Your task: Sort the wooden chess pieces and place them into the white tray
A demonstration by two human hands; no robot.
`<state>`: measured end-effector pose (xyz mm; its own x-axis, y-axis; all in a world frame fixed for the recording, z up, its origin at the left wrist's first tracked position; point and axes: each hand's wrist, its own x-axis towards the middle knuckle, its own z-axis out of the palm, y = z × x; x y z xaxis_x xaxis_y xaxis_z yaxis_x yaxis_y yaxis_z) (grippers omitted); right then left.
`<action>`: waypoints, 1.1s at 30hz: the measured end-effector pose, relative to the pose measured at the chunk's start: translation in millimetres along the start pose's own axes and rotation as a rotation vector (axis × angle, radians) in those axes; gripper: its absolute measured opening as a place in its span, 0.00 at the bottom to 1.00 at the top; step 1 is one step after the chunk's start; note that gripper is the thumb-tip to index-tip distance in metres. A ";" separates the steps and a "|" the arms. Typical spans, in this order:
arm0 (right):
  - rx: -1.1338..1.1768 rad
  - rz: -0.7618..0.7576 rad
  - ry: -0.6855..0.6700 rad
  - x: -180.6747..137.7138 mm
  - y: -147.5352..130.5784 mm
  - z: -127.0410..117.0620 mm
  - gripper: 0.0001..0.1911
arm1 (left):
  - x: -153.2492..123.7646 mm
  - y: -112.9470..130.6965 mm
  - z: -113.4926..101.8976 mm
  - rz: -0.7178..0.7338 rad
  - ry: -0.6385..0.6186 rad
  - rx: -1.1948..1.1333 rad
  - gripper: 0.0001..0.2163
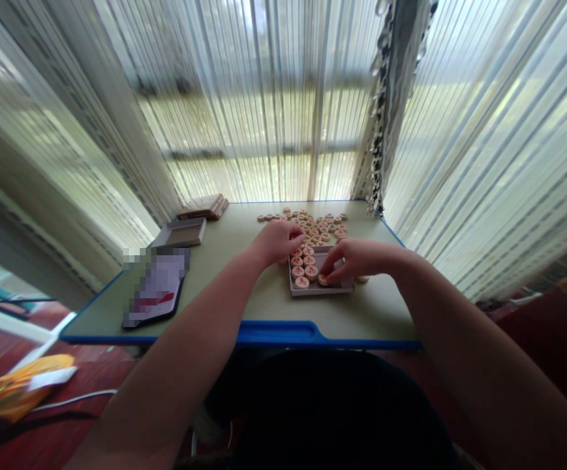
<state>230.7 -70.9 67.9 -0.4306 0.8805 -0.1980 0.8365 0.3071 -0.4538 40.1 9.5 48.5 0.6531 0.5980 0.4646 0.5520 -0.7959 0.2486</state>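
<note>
A small shallow box (312, 290) lies on the green desk (263, 307) and holds several round wooden game pieces (303, 269) with red marks. My right hand (356, 258) rests over the box's right side, fingers pinched on one piece (323, 280) at its front edge. My left hand (276, 240) is curled at the box's far left corner, fingertips touching pieces there; what it holds is hidden. A loose pile of the same pieces (315, 224) lies just beyond both hands.
A dark tablet or phone case (156, 294) lies at the desk's left. A box lid (180, 233) and a folded wooden board (203, 206) sit at the far left. Curtains (283, 98) hang behind the desk. The desk has a blue rim (273, 334).
</note>
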 end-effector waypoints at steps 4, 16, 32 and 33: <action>-0.047 0.016 0.027 2.9 3.2 0.5 0.16 | 0.0 -0.1 -0.6 -0.007 -0.004 -0.010 0.12; -0.194 -0.005 0.112 10.3 7.4 8.3 0.15 | 0.0 -0.7 0.6 -0.005 -0.026 0.032 0.12; -0.247 -0.016 0.155 8.7 7.8 3.5 0.26 | 0.4 -1.3 -2.1 -0.014 -0.023 0.039 0.12; -0.247 -0.019 0.143 8.4 8.4 3.2 0.26 | 0.3 -1.5 -2.3 -0.010 -0.024 0.044 0.12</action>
<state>233.0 -62.1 59.7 -0.4098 0.9103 -0.0586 0.8934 0.3876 -0.2271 38.3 10.7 50.2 0.6590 0.6088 0.4417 0.5807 -0.7850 0.2157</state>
